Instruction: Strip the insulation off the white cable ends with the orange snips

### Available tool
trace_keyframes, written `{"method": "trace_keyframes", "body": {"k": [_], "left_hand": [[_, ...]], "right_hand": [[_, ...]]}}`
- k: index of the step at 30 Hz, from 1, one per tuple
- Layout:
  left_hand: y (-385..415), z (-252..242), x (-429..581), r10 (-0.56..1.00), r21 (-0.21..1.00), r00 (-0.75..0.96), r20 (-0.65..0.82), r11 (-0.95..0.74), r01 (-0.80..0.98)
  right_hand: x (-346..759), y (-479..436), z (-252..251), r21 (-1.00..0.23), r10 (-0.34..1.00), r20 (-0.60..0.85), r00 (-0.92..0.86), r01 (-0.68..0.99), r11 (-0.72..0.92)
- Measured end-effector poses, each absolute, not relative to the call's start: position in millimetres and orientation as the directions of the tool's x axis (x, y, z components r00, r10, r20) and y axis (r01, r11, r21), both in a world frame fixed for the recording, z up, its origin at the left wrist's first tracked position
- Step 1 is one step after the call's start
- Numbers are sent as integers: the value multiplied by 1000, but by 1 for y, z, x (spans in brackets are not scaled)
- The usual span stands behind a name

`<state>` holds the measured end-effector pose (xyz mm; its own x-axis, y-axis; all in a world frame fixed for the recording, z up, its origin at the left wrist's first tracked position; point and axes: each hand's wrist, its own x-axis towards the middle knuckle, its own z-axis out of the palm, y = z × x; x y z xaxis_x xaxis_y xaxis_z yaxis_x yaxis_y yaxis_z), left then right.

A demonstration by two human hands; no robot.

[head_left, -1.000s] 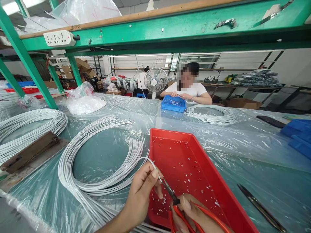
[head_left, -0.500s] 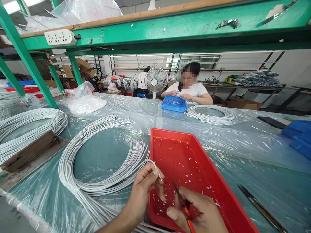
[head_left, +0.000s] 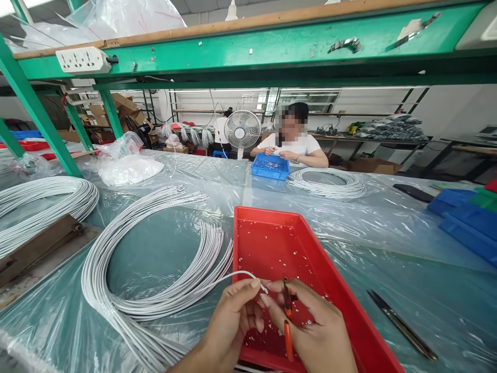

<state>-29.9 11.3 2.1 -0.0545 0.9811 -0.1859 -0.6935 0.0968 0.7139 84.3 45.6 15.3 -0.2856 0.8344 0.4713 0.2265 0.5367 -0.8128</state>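
My left hand pinches one white cable near its tip, over the near left part of a red tray. My right hand is closed around a small tool with orange handles, apparently cutters; its jaws are mostly hidden. The thumb and forefinger of that hand meet at the cable's end, right beside the left fingertips. Small white scraps lie scattered inside the tray. The held cable comes from a large coiled bundle of white cables on the left.
Metal tweezers lie right of the tray. A brown metal fixture and another cable coil are at the left. Across the table, a person works over a blue tray. A green shelf beam spans overhead.
My right hand has moved left and up to the cable tip, its fingers now meeting the left ones. The tool has turned more upright in it. The whole view has shifted slightly.
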Motion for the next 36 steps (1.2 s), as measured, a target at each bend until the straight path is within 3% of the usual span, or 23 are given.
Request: {"method": "trace_keyframes", "body": {"k": [3, 6, 9, 11, 13, 15, 19, 24, 29, 32, 36], "left_hand": [[13, -1, -28, 975, 675, -18, -220, 138, -725], [13, 2, -30, 977, 749, 13, -211, 170, -640], [11, 8, -36, 985, 915, -8, -170, 155, -371], [8, 14, -41, 983, 993, -178, -47, 27, -114], [5, 20, -46, 935, 981, -314, 166, -125, 148], [2, 27, -50, 919, 925, -254, 302, -218, 310], [1, 37, -54, 968, 921, 59, 246, -252, 296], [3, 31, -51, 971, 951, -33, 237, -225, 211], [3, 11, -47, 891, 788, -118, 437, -317, 528], [1, 1, -47, 832, 615, -87, 547, -329, 717], [-1, -6, -46, 773, 428, -13, 634, -337, 839]], "right_hand": [[85, 45, 15, -789, 812, 494, -312, 233, 569], [86, 46, 17, -787, 814, 487, -315, 245, 566], [89, 49, 18, -780, 812, 501, -298, 252, 573], [91, 51, 20, -780, 810, 509, -292, 243, 577], [93, 52, 22, -780, 805, 512, -300, 232, 582], [94, 53, 24, -770, 788, 515, -337, 221, 598], [97, 54, 26, -802, 796, 458, -395, 203, 562], [98, 58, 22, -921, 871, 279, -405, 143, 362], [93, 64, 16, -979, 888, 178, -424, 17, 205], [92, 64, 15, -988, 903, 153, -401, -35, 152], [93, 62, 16, -993, 922, 118, -368, -28, 115]]}}
